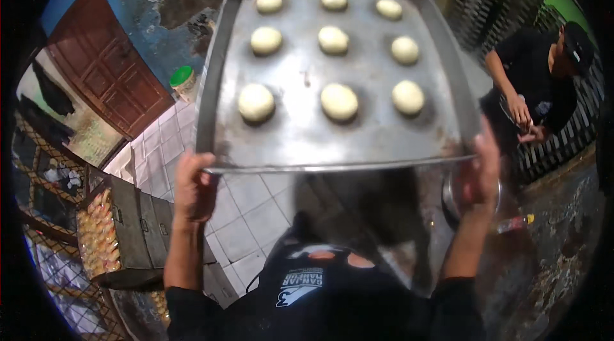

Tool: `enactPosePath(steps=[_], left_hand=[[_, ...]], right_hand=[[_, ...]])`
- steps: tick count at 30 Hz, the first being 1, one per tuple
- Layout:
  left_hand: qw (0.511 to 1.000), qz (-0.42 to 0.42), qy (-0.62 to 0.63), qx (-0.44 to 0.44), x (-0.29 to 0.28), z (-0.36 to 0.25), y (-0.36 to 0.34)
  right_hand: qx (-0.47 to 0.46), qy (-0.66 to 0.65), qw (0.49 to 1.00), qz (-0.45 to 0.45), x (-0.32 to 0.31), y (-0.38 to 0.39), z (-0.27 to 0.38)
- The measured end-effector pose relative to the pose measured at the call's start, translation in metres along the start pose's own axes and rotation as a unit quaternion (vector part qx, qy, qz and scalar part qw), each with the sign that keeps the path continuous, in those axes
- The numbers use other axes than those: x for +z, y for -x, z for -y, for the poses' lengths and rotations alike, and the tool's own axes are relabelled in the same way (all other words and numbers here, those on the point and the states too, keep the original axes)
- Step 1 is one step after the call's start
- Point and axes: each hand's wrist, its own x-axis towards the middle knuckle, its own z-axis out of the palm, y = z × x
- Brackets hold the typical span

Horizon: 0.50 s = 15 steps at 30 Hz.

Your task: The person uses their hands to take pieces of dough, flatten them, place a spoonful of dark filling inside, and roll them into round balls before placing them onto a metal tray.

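Note:
A large metal baking tray (300,139) with raised walls is held up before me, its near edge lower in view. Pale round dough balls (339,102) sit on it in three spaced rows, none touching another. My left hand (194,184) grips the tray's near left corner, thumb over the rim and the other fingers underneath. At the near right corner my right hand (484,171) grips the tray too, slightly blurred, its fingers partly hidden behind the edge.
At the right a person (543,85) in black works near stacked dark trays (486,2). A metal bowl (449,197) and a bottle (513,223) are below. Left are a brown door (112,72), a green-lidded bucket (183,82) and many small packed items (98,235) beside grey drawers (144,222).

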Motion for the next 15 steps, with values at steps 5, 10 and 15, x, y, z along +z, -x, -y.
enactPosePath(steps=[5, 10, 15], left_hand=[[0.933, 0.035, -0.209, 0.292, 0.030, -0.120, -0.069], [0.823, 0.105, -0.286, 0.479, 0.065, -0.278, -0.167], [0.923, 0.137, -0.049, 0.355, 0.113, -0.334, -0.317]], right_hand=[[-0.108, -0.010, 0.987, 0.115, 0.058, -0.106, 0.094], [-0.168, -0.024, 0.962, 0.214, 0.131, -0.250, 0.144], [-0.296, 0.070, 0.882, 0.360, 0.234, -0.372, 0.146]])
